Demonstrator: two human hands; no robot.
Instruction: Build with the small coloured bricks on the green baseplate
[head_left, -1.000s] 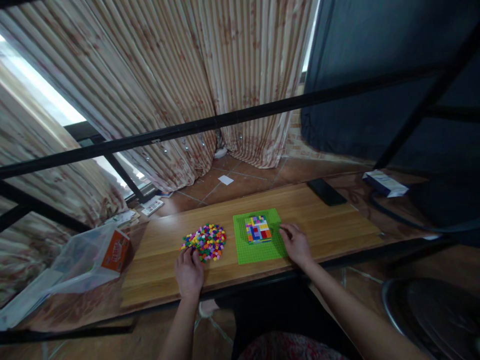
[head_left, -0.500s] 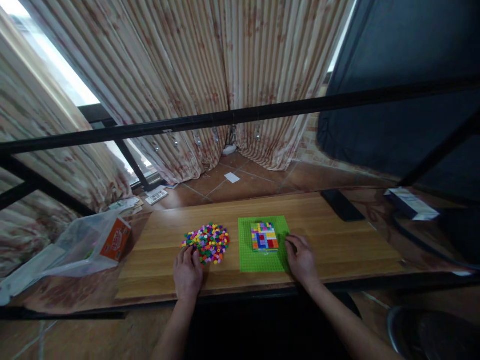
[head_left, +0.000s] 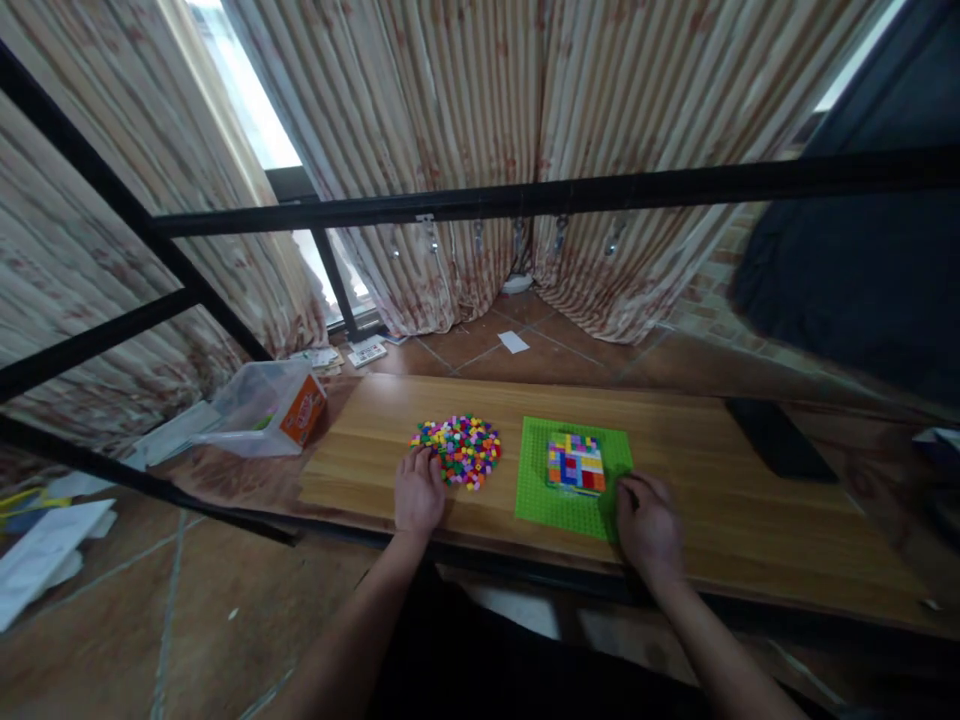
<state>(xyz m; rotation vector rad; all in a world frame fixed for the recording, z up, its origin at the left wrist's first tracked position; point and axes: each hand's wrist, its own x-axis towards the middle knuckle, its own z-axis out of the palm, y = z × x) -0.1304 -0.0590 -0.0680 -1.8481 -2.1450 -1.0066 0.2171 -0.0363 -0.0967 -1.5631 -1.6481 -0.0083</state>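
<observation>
A loose heap of small multicoloured toy bricks [head_left: 474, 447] lies on the wooden board. My left hand [head_left: 420, 495] is at its near left edge, fingers slightly apart and reaching down to the bricks; the fingertips are partly hidden. To the right of the heap is a green studded baseplate [head_left: 534, 475], bearing a square block built of coloured bricks [head_left: 576, 464]. My right hand [head_left: 649, 525] rests at the right edge of the baseplate, its thumb and fingers curled together. Whatever may be between those fingers is too small to make out.
A clear plastic box [head_left: 259, 405] with an orange label stands left of the wooden board [head_left: 360, 440]. Toward the board's right end lies a dark flat object [head_left: 780, 440]. A black metal rail [head_left: 465, 205] crosses behind, before striped curtains [head_left: 450, 100].
My view has turned to the left, so everything sits further right in the picture. Both hands keep nearly the same places, left at the heap and right at the baseplate's edge.
</observation>
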